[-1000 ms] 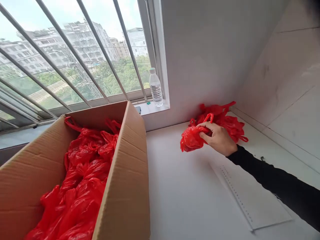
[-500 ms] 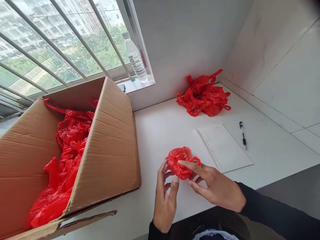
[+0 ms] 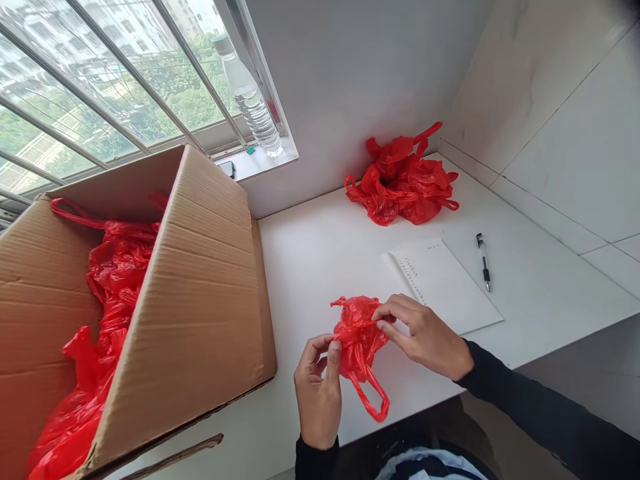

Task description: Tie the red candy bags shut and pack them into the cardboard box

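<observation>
A crumpled red plastic bag [image 3: 361,333] is between my hands above the white table, near its front edge. My left hand [image 3: 320,380] pinches the bag's left side between thumb and fingers. On the opposite side, my right hand [image 3: 420,333] has its thumb and forefinger closed on the bag. One handle loop hangs loose toward me, and a small tip sticks out at the upper left. Whatever the bag may contain is hidden by the folds.
A cardboard box [image 3: 200,300] with red plastic bags [image 3: 120,267] inside stands at left. More red bags [image 3: 405,180] lie by the back wall. A notebook [image 3: 450,287] and a pen [image 3: 484,263] rest at right. A water bottle [image 3: 253,107] stands on the windowsill.
The bundled bag has been opened out, and a handle loop now hangs toward me. My right hand has moved from resting on top to pinching its right side; my left hand now grips it.
</observation>
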Demonstrator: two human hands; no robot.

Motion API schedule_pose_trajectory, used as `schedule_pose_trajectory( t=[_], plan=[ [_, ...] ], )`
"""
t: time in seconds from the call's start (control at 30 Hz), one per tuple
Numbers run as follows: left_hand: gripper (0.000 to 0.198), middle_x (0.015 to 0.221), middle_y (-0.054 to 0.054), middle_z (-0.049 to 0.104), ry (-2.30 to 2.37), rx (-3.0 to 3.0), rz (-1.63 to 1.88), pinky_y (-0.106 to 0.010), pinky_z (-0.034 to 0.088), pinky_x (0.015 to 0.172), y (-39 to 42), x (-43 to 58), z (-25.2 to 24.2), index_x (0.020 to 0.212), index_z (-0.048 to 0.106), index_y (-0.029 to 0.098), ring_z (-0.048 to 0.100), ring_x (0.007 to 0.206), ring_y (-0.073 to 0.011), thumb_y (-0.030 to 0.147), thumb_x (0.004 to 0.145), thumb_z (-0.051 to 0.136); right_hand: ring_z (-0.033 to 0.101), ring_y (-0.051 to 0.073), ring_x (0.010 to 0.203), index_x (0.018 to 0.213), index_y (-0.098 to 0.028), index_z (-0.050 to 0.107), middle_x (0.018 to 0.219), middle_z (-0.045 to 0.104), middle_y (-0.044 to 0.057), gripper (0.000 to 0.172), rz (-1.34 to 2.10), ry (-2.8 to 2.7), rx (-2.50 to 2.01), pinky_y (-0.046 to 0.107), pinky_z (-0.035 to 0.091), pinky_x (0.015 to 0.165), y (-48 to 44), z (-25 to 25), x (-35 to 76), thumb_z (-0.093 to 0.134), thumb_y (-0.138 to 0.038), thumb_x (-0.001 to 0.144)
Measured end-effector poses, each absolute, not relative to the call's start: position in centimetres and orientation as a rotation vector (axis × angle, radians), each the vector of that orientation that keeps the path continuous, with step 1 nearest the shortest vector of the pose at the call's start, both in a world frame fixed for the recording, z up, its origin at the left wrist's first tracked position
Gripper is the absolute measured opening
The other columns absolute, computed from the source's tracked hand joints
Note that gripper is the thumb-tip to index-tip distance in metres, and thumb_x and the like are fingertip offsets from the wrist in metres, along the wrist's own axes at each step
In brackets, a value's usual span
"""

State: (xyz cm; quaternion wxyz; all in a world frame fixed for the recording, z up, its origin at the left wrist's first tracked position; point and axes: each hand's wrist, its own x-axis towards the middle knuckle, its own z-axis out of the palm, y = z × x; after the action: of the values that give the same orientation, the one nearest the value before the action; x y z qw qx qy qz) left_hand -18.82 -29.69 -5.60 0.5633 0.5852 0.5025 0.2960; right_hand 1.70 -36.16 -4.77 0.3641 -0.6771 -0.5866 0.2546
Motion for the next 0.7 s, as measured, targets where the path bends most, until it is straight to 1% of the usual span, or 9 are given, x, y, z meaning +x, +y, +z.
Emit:
schedule_pose_trajectory(
  t=[0.1, 0.17, 0.23, 0.3, 0.37, 0.43, 0.5, 0.6, 0.7],
  plan=[
    [0.030, 0.100, -0.007, 0.070, 1.281, 1.349, 0.795, -0.032, 0.055, 0.076, -28.9, -19.6, -6.2, 0.099, 0.064, 0.019, 0.068, 0.090, -0.0211, 0.047, 0.091, 0.062, 0.059, 0.017, 0.081, 0.093, -0.024, 0.060, 0.089, 0.063, 0.001, 0.010, 0.659, -1.325, -1.842, 0.031, 0.049, 0.063, -36.6, -4.2, 2.9, 0.051, -0.023, 0.096],
    [0.031, 0.099, -0.007, 0.069, 1.325, 1.345, 0.857, -0.032, 0.056, 0.073, -28.4, -19.8, -6.4, 0.099, 0.063, 0.019, 0.067, 0.088, -0.0213, 0.049, 0.091, 0.060, 0.059, 0.019, 0.086, 0.094, -0.025, 0.059, 0.092, 0.064, 0.001, 0.007, 0.635, -1.265, -1.904, 0.030, 0.049, 0.062, -36.9, -3.8, 3.6, 0.052, -0.025, 0.095],
    [0.031, 0.105, -0.008, 0.067, 1.333, 1.360, 0.897, -0.034, 0.056, 0.079, -28.3, -19.6, -6.4, 0.104, 0.062, 0.021, 0.066, 0.096, -0.0227, 0.049, 0.091, 0.060, 0.057, 0.021, 0.103, 0.106, -0.025, 0.058, 0.106, 0.064, 0.003, 0.013, 0.575, -1.310, -1.907, 0.035, 0.052, 0.080, -37.0, -3.7, 3.8, 0.053, -0.024, 0.093],
    [0.034, 0.121, -0.008, 0.063, 1.311, 1.429, 0.913, -0.039, 0.052, 0.094, -28.6, -19.0, -6.1, 0.119, 0.059, 0.025, 0.061, 0.113, -0.0245, 0.045, 0.092, 0.060, 0.049, 0.024, 0.121, 0.127, -0.025, 0.051, 0.127, 0.059, 0.006, 0.035, 0.509, -1.406, -1.859, 0.041, 0.047, 0.099, -36.7, -3.7, 3.5, 0.056, -0.024, 0.092],
    [0.044, 0.137, -0.008, 0.054, 1.273, 1.610, 0.896, -0.044, 0.046, 0.105, -28.9, -18.2, -5.6, 0.135, 0.051, 0.030, 0.053, 0.126, -0.0266, 0.040, 0.093, 0.059, 0.045, 0.024, 0.128, 0.139, -0.025, 0.042, 0.137, 0.055, 0.007, 0.049, 0.480, -1.513, -1.797, 0.044, 0.042, 0.107, -36.1, -3.8, 2.9, 0.058, -0.026, 0.093],
    [0.051, 0.141, -0.010, 0.050, 1.229, 1.846, 0.849, -0.048, 0.044, 0.107, -29.2, -17.4, -5.2, 0.141, 0.047, 0.031, 0.049, 0.131, -0.0285, 0.035, 0.092, 0.061, 0.049, 0.023, 0.124, 0.137, -0.026, 0.046, 0.132, 0.059, 0.006, 0.046, 0.498, -1.625, -1.746, 0.047, 0.037, 0.112, -35.4, -3.9, 2.4, 0.059, -0.025, 0.093],
    [0.046, 0.136, -0.010, 0.051, 1.186, 2.007, 0.804, -0.048, 0.047, 0.103, -29.3, -17.0, -5.0, 0.135, 0.054, 0.030, 0.049, 0.129, -0.0288, 0.032, 0.090, 0.064, 0.057, 0.021, 0.112, 0.124, -0.026, 0.056, 0.116, 0.065, 0.003, 0.033, 0.521, -1.692, -1.716, 0.050, 0.032, 0.116, -34.9, -4.0, 2.0, 0.058, -0.019, 0.092],
    [0.035, 0.129, -0.010, 0.055, 1.091, 2.108, 0.788, -0.043, 0.052, 0.096, -29.2, -17.1, -5.2, 0.121, 0.064, 0.028, 0.053, 0.123, -0.0278, 0.029, 0.086, 0.070, 0.060, 0.020, 0.096, 0.102, -0.023, 0.062, 0.096, 0.066, 0.001, 0.016, 0.581, -1.601, -1.747, 0.048, 0.040, 0.108, -34.6, -3.8, 2.1, 0.056, -0.015, 0.090],
    [0.021, 0.120, -0.008, 0.061, 1.024, 2.140, 0.863, -0.040, 0.051, 0.094, -28.9, -17.7, -5.8, 0.105, 0.070, 0.027, 0.057, 0.116, -0.0264, 0.024, 0.085, 0.072, 0.062, 0.019, 0.088, 0.098, -0.024, 0.060, 0.094, 0.067, 0.001, 0.010, 0.715, -1.355, -1.827, 0.036, 0.053, 0.083, -35.0, -3.4, 2.7, 0.051, -0.021, 0.094]
  ],
)
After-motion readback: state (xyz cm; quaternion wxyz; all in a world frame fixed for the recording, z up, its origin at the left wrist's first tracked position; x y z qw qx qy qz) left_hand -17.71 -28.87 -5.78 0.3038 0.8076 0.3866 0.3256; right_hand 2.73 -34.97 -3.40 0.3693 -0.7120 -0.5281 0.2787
